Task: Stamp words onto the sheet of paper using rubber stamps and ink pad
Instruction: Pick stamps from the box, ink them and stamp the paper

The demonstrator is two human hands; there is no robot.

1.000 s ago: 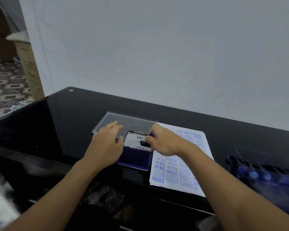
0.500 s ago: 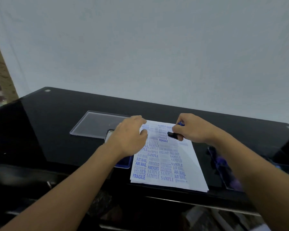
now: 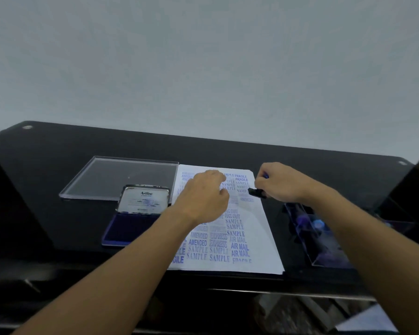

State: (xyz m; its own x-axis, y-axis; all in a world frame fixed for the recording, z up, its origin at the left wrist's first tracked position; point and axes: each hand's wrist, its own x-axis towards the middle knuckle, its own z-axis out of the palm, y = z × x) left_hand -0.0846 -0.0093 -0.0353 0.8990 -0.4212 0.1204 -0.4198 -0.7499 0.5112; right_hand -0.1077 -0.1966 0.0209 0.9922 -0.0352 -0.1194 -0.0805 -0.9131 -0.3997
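Works from the near side at a glossy black surface (image 3: pixel 58 238), too dark and blurred below its front lip to make anything out. Has the sheet of paper (image 3: pixel 259 238) lying flat close to that front edge, crowded with blue stamped words: FRAGILE, SAMPLE, AIR MAIL, AMENDED, EXPRESS.

Rests the left hand (image 3: pixel 202 197) palm-down on the upper middle of the sheet, fingers loosely bent and holding nothing.

Grips a stamp (image 3: pixel 257 192) in the right hand (image 3: pixel 281 183), fingers curled round it. Lets the black base poke out leftward from the fist, with a bit of blue handle showing above the knuckles. Holds that base at the sheet's right edge, in the upper part, just beside the printed SAMPLE rows and near the left fingertips, though apart from them. Cannot tell whether the base touches the paper.

Has the ink pad (image 3: pixel 128 228) open just left of the sheet, blue pad toward the body. Has its metal lid (image 3: pixel 143 199), marked Artline, tipped up behind the pad and just beside the left wrist.

Has a clear rack (image 3: pixel 319 238) of blue-handled stamps to the right of the sheet, partly under the right forearm and blurred.

Has a clear flat tray (image 3: pixel 121 176) beyond the ink pad, its right side along the sheet's far left corner.

Looks past two small round fittings (image 3: pixel 27 127) at the surface's far corners. Faces a plain pale grey wall (image 3: pixel 203 68) directly behind the far edge.
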